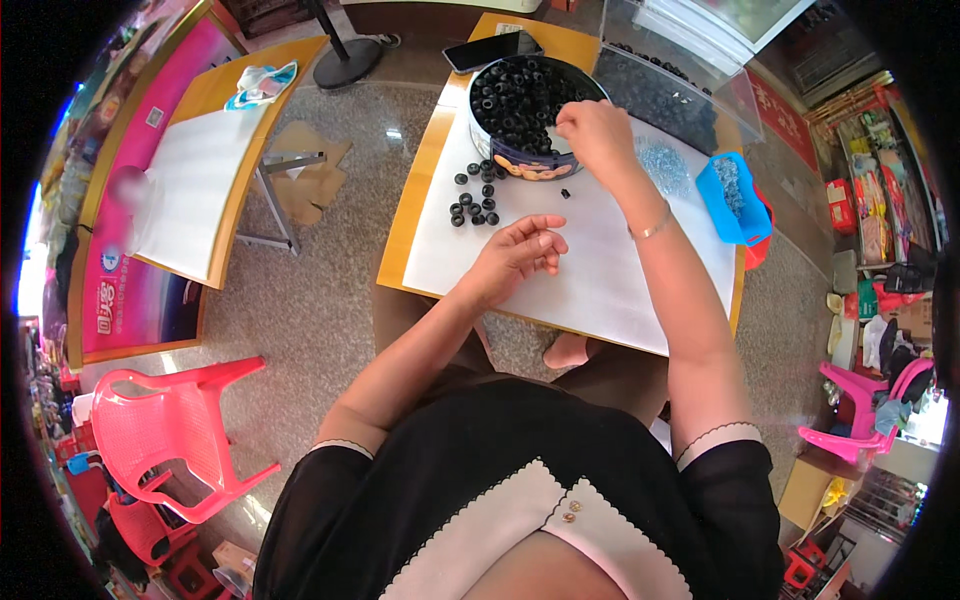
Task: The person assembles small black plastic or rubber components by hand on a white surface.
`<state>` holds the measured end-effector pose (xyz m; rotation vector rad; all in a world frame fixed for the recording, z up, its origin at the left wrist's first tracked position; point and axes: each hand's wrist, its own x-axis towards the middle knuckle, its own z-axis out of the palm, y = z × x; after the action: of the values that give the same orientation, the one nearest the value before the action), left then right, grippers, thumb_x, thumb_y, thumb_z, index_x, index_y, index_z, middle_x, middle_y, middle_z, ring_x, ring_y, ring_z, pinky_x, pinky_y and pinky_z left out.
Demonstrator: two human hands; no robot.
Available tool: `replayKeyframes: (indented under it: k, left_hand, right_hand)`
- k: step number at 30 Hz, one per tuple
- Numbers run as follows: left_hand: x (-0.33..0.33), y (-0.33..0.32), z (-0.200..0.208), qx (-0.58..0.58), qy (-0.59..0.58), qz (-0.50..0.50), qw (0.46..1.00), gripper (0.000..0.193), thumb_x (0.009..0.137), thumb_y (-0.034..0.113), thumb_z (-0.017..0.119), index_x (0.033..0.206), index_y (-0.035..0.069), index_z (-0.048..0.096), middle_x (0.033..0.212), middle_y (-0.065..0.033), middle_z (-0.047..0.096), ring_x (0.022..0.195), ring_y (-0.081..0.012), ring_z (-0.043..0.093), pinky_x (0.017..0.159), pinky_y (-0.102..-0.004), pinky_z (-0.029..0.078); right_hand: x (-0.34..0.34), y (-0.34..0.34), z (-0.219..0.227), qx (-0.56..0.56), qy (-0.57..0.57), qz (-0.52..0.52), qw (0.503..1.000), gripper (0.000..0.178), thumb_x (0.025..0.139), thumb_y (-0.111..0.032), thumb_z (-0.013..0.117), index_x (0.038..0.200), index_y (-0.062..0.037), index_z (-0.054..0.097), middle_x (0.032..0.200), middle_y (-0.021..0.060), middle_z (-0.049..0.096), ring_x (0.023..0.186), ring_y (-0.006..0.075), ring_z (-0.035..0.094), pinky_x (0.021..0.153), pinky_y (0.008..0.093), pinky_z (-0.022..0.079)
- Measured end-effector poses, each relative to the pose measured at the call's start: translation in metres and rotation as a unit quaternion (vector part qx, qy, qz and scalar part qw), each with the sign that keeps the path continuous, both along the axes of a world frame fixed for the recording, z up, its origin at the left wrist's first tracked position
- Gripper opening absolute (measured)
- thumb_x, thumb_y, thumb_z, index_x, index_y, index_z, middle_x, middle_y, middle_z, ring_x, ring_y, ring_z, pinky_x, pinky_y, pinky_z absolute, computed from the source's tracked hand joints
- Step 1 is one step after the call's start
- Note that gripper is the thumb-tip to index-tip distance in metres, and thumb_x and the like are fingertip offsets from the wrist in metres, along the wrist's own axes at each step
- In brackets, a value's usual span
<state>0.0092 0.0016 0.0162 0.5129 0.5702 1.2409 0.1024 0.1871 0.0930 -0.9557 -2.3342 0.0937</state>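
Observation:
A round tin [535, 166] stands at the far side of the white-topped table, heaped with small black ring-shaped parts [515, 95]. My right hand [597, 138] is over the tin's right rim, fingertips pinched together. Whatever they hold is too small or hidden to make out. My left hand [517, 256] hovers over the near part of the tabletop, palm turned inward, fingers loosely bent and apart, with nothing in it. Several loose black rings [474, 210] lie left of the tin's base. One tiny black piece [565, 194] sits on the white surface between my hands.
Small clear pieces [663, 166] lie spread right of the tin, beside a blue tray [709, 196] on a red one [761, 250]. A clear box [745, 108] with black parts stands behind. A phone [492, 50] lies far left. Pink chair [165, 420] at left.

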Motion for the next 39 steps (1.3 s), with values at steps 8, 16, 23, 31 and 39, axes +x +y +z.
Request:
replayKeyframes:
  k: [8,16,23,31,39]
  left_hand:
    - [0.001,-0.002,-0.002,-0.005,-0.022,0.003,1.000,0.032,0.092,0.013,0.054,0.122,0.001,0.049,0.094,-0.0073,0.059,0.077,-0.0130,0.056,0.074,-0.0266,0.048]
    - [0.000,-0.002,-0.002,0.002,-0.044,0.036,0.998,0.027,0.094,0.013,0.051,0.117,-0.002,0.052,0.094,-0.0095,0.060,0.075,-0.0138,0.056,0.071,-0.0276,0.049]
    - [0.001,0.001,-0.009,0.019,-0.056,0.069,0.996,0.023,0.092,0.015,0.055,0.107,-0.003,0.056,0.088,-0.0103,0.062,0.073,-0.0155,0.059,0.067,-0.0285,0.049]
    - [0.000,-0.002,-0.006,0.014,-0.064,0.074,0.995,0.024,0.093,0.020,0.055,0.098,-0.002,0.059,0.084,-0.0097,0.063,0.069,-0.0167,0.059,0.066,-0.0279,0.049]
    - [-0.001,-0.004,-0.013,0.037,-0.045,0.028,0.998,0.027,0.092,0.025,0.055,0.098,-0.001,0.059,0.082,-0.0093,0.062,0.069,-0.0178,0.060,0.065,-0.0286,0.049]
  right_hand:
    - [-0.023,0.024,-0.011,-0.191,-0.179,-0.015,0.965,0.013,0.071,-0.016,0.066,0.079,-0.0070,0.070,0.078,0.0122,0.067,0.076,0.0306,0.065,0.067,0.0385,0.050]
    - [0.043,-0.094,0.008,-0.376,0.222,0.047,0.898,0.016,0.075,-0.007,0.066,0.089,-0.0015,0.064,0.079,0.0053,0.063,0.071,0.0142,0.057,0.068,0.0268,0.045]
    - [0.047,-0.146,-0.027,-0.097,0.161,0.040,0.981,0.018,0.073,-0.005,0.064,0.091,-0.0082,0.064,0.089,0.0055,0.060,0.089,0.0246,0.053,0.082,0.0355,0.040]
    - [0.054,-0.155,-0.022,-0.225,0.269,0.064,0.934,0.025,0.074,-0.003,0.064,0.099,-0.0064,0.064,0.091,0.0070,0.059,0.089,0.0245,0.053,0.079,0.0342,0.044]
    - [0.055,-0.157,-0.026,-0.201,0.235,0.052,0.949,0.022,0.074,-0.004,0.065,0.096,-0.0077,0.066,0.089,0.0061,0.058,0.088,0.0241,0.052,0.077,0.0335,0.045]
